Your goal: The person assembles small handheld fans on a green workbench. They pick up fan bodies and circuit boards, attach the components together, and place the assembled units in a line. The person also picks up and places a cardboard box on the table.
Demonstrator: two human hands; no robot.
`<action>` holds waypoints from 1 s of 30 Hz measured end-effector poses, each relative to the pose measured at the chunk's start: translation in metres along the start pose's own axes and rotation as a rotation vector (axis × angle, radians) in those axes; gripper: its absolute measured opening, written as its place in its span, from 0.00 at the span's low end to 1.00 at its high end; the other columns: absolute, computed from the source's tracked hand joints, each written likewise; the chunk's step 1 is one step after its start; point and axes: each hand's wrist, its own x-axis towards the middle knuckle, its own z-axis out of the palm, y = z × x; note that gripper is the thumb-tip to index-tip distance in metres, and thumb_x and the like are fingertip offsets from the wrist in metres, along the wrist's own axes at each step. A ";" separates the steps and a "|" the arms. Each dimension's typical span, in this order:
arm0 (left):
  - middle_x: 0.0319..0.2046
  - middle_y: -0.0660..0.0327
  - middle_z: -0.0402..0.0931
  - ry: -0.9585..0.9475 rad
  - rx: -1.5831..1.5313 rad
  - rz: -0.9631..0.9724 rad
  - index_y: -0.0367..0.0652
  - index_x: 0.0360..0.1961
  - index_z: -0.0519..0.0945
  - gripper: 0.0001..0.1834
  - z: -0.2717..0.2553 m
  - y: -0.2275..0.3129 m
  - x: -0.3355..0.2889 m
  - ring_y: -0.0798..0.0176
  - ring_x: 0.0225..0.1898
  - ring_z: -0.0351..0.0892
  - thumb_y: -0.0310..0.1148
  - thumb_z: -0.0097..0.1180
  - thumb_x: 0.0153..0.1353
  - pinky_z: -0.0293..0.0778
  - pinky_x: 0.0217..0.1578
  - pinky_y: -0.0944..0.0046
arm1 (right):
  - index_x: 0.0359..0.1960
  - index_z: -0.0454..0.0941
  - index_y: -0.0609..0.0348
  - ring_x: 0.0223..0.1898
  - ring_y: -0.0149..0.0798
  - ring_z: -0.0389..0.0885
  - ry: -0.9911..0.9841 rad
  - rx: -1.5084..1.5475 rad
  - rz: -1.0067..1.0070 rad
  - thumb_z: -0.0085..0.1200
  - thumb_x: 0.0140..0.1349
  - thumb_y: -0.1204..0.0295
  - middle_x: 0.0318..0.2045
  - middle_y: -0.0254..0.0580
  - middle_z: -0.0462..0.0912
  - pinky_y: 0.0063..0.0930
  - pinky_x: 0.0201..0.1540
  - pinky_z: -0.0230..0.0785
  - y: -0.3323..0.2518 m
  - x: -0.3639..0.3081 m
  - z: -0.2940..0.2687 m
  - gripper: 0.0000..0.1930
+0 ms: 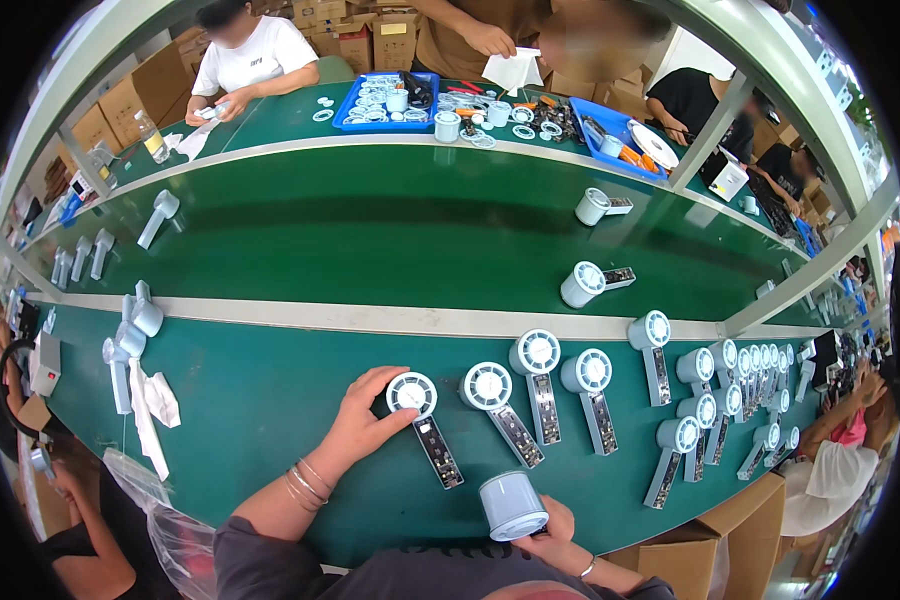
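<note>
My left hand (362,420) curls its thumb and fingers around the round head of a light-blue handheld fan (411,394). That fan lies on the green bench with the circuit board in its handle exposed. Close to my body, my right hand (552,530) grips a second light-blue handheld fan (512,505); its wide cylindrical head shows, while its handle is hidden. Right of my left hand lie more fans with open handles, among them one fan (488,386), another fan (539,352) and a third fan (592,371).
Several more fans (678,434) crowd the bench's right side. At left lie grouped fans (130,340) and a white cloth (155,405). Beyond a pale rail, a green conveyor belt (370,230) carries scattered fans. Cardboard boxes (735,530) stand at lower right; co-workers sit across and beside me.
</note>
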 end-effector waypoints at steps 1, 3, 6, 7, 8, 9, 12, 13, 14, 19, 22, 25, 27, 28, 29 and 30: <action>0.47 0.52 0.73 -0.002 0.006 -0.001 0.38 0.50 0.73 0.26 0.000 0.000 0.000 0.52 0.50 0.71 0.35 0.64 0.49 0.64 0.53 0.58 | 0.45 0.75 0.58 0.27 0.40 0.78 0.003 -0.005 -0.003 0.68 0.41 0.67 0.28 0.41 0.79 0.29 0.31 0.70 0.001 0.000 0.000 0.26; 0.47 0.52 0.73 -0.004 0.017 -0.003 0.39 0.50 0.73 0.26 0.000 0.000 0.000 0.51 0.50 0.71 0.35 0.64 0.49 0.64 0.53 0.57 | 0.45 0.75 0.58 0.27 0.40 0.78 0.002 -0.015 -0.001 0.68 0.41 0.67 0.28 0.41 0.79 0.29 0.30 0.70 0.001 -0.001 0.000 0.26; 0.47 0.53 0.73 -0.002 0.019 -0.004 0.39 0.50 0.73 0.26 0.000 0.002 0.001 0.52 0.51 0.70 0.35 0.64 0.49 0.64 0.53 0.57 | 0.45 0.75 0.59 0.26 0.40 0.78 -0.008 -0.022 0.002 0.68 0.41 0.67 0.27 0.41 0.79 0.29 0.30 0.70 0.000 -0.002 0.000 0.26; 0.47 0.53 0.73 -0.004 0.021 -0.004 0.39 0.50 0.73 0.26 0.000 0.002 0.001 0.52 0.51 0.70 0.35 0.64 0.49 0.64 0.53 0.57 | 0.45 0.75 0.59 0.26 0.40 0.78 -0.006 -0.023 0.000 0.68 0.41 0.67 0.27 0.41 0.79 0.29 0.30 0.70 0.000 -0.001 0.000 0.26; 0.47 0.53 0.73 -0.006 0.024 -0.004 0.39 0.50 0.73 0.26 -0.001 0.002 0.001 0.52 0.51 0.70 0.35 0.64 0.49 0.64 0.53 0.57 | 0.45 0.75 0.59 0.26 0.40 0.78 -0.004 -0.024 -0.003 0.68 0.41 0.67 0.27 0.41 0.79 0.29 0.29 0.70 0.001 -0.001 0.000 0.26; 0.47 0.53 0.73 -0.008 0.026 -0.004 0.39 0.50 0.73 0.26 -0.001 0.002 0.001 0.52 0.51 0.70 0.35 0.64 0.49 0.64 0.53 0.57 | 0.45 0.75 0.59 0.26 0.40 0.78 -0.004 -0.020 -0.004 0.68 0.42 0.67 0.27 0.42 0.79 0.29 0.29 0.70 0.000 0.000 0.000 0.26; 0.47 0.53 0.73 -0.009 0.019 -0.009 0.39 0.50 0.73 0.26 -0.001 0.002 0.001 0.52 0.51 0.70 0.35 0.64 0.49 0.63 0.53 0.57 | 0.45 0.75 0.59 0.26 0.40 0.78 -0.002 -0.005 -0.012 0.68 0.42 0.68 0.27 0.42 0.79 0.29 0.29 0.70 -0.001 0.002 -0.001 0.26; 0.47 0.53 0.73 -0.011 0.021 -0.011 0.39 0.50 0.73 0.26 -0.001 0.002 0.001 0.52 0.51 0.70 0.35 0.64 0.49 0.63 0.54 0.57 | 0.45 0.75 0.60 0.26 0.41 0.78 0.001 0.001 -0.019 0.68 0.42 0.68 0.27 0.42 0.79 0.29 0.29 0.70 -0.001 0.002 -0.001 0.26; 0.47 0.53 0.73 -0.013 0.022 -0.014 0.39 0.50 0.73 0.26 -0.001 0.002 0.000 0.52 0.51 0.70 0.35 0.64 0.49 0.63 0.54 0.57 | 0.45 0.75 0.60 0.26 0.41 0.78 0.005 0.008 -0.026 0.68 0.42 0.68 0.27 0.42 0.79 0.29 0.29 0.70 -0.002 0.002 -0.001 0.26; 0.48 0.53 0.73 -0.019 0.015 -0.009 0.39 0.50 0.73 0.26 -0.001 0.001 0.001 0.52 0.51 0.70 0.35 0.64 0.49 0.63 0.54 0.57 | 0.45 0.75 0.61 0.25 0.41 0.77 0.005 -0.016 -0.036 0.68 0.40 0.68 0.27 0.42 0.79 0.29 0.29 0.70 0.002 0.002 0.000 0.26; 0.47 0.53 0.73 -0.020 0.013 -0.012 0.39 0.50 0.73 0.26 -0.001 0.001 0.001 0.52 0.51 0.70 0.35 0.64 0.49 0.63 0.54 0.57 | 0.44 0.76 0.61 0.25 0.40 0.77 0.009 -0.015 -0.026 0.68 0.40 0.68 0.26 0.42 0.78 0.29 0.28 0.69 0.002 0.001 0.001 0.26; 0.47 0.53 0.73 -0.021 0.020 -0.009 0.39 0.50 0.73 0.26 -0.001 0.002 0.002 0.51 0.51 0.70 0.36 0.64 0.49 0.63 0.54 0.57 | 0.45 0.76 0.61 0.24 0.40 0.76 0.011 -0.008 -0.028 0.68 0.40 0.69 0.26 0.41 0.78 0.29 0.27 0.69 0.001 0.002 0.001 0.27; 0.47 0.53 0.73 -0.018 0.019 -0.012 0.39 0.50 0.73 0.26 -0.001 0.000 0.001 0.51 0.51 0.70 0.36 0.64 0.49 0.63 0.54 0.57 | 0.45 0.75 0.61 0.24 0.40 0.76 0.011 -0.010 -0.029 0.68 0.40 0.69 0.26 0.41 0.78 0.29 0.27 0.69 0.001 0.002 0.000 0.26; 0.47 0.53 0.73 -0.018 0.018 -0.011 0.39 0.50 0.73 0.26 -0.001 0.000 0.001 0.51 0.51 0.70 0.36 0.64 0.49 0.63 0.54 0.57 | 0.45 0.75 0.61 0.24 0.40 0.76 0.011 -0.012 -0.027 0.68 0.40 0.69 0.26 0.41 0.78 0.29 0.27 0.69 0.001 0.001 0.000 0.26; 0.47 0.53 0.73 -0.018 0.017 -0.011 0.39 0.50 0.73 0.27 -0.001 0.001 0.001 0.51 0.51 0.70 0.36 0.64 0.49 0.63 0.54 0.57 | 0.45 0.75 0.61 0.24 0.40 0.76 0.011 -0.013 -0.025 0.68 0.40 0.69 0.26 0.42 0.78 0.29 0.28 0.69 0.001 0.001 0.000 0.26; 0.47 0.53 0.73 -0.018 0.016 -0.011 0.39 0.50 0.73 0.27 -0.001 0.001 0.001 0.51 0.51 0.70 0.36 0.64 0.49 0.63 0.54 0.57 | 0.45 0.75 0.61 0.25 0.40 0.76 0.009 -0.011 -0.023 0.68 0.40 0.69 0.26 0.42 0.78 0.29 0.28 0.69 0.001 0.001 0.000 0.27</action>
